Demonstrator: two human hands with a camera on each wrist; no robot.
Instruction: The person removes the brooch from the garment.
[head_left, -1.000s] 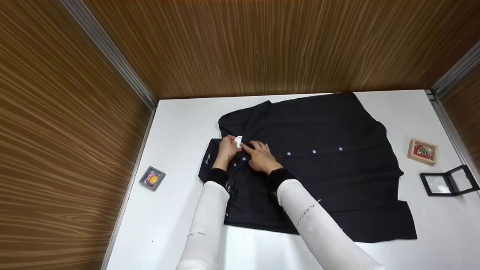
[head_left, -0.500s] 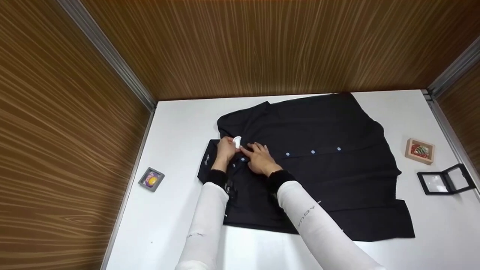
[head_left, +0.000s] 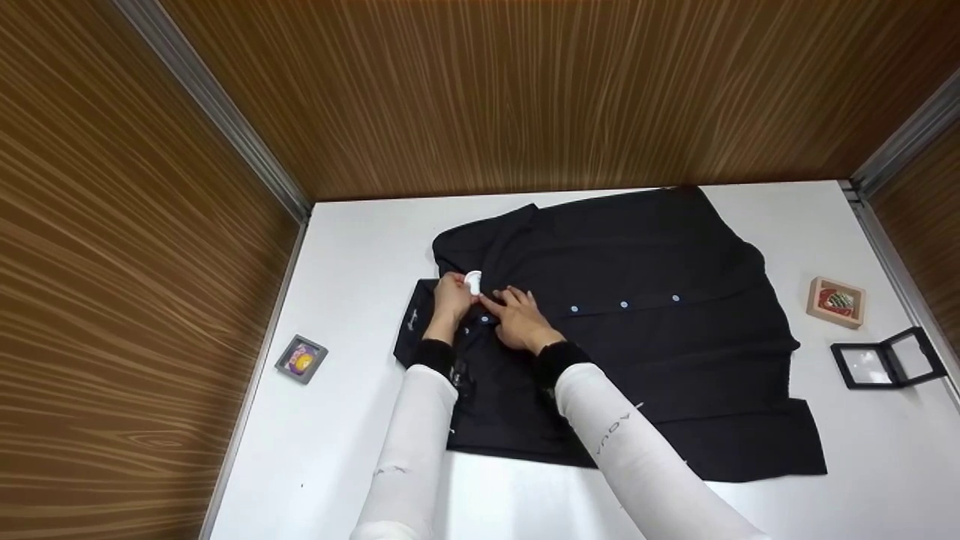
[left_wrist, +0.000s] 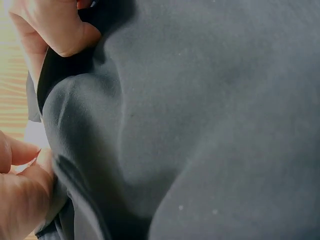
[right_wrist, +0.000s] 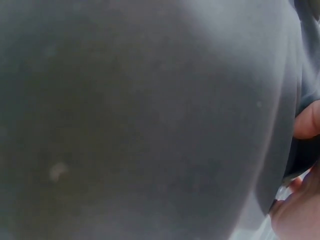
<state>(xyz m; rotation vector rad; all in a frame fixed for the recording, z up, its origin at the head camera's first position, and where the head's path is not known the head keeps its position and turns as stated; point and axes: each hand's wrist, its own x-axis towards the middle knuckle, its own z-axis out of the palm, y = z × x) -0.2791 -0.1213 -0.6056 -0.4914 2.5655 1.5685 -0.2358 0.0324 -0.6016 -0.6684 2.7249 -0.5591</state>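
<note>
A black button-up shirt [head_left: 675, 360] lies spread over the white table. At its collar my left hand [head_left: 450, 300] pinches a small white piece with a rounded top [head_left: 473, 281]; its kind I cannot tell. In the left wrist view, the left hand's [left_wrist: 25, 190] thumb and finger meet beside that white piece [left_wrist: 36, 134]. My right hand [head_left: 521, 322] rests on the shirt front with fingers spread, its index fingertip right at the left fingertips. Its thumb [left_wrist: 85, 40] lies against a dark fold. Below the hands sits a button [head_left: 484, 319]; others line the placket.
On the left stands a grey box [head_left: 301, 359] with a purple and yellow item. On the right are a wooden box [head_left: 836, 302] with a red and green item and an open black hinged frame [head_left: 889, 360]. Wood-grain panels [head_left: 525, 97] rise behind the table.
The white piece has turned in the left fingers: it shows broad and round at first, narrower and more upright now. Both hands stay nearly in place; the whole view shifts slightly.
</note>
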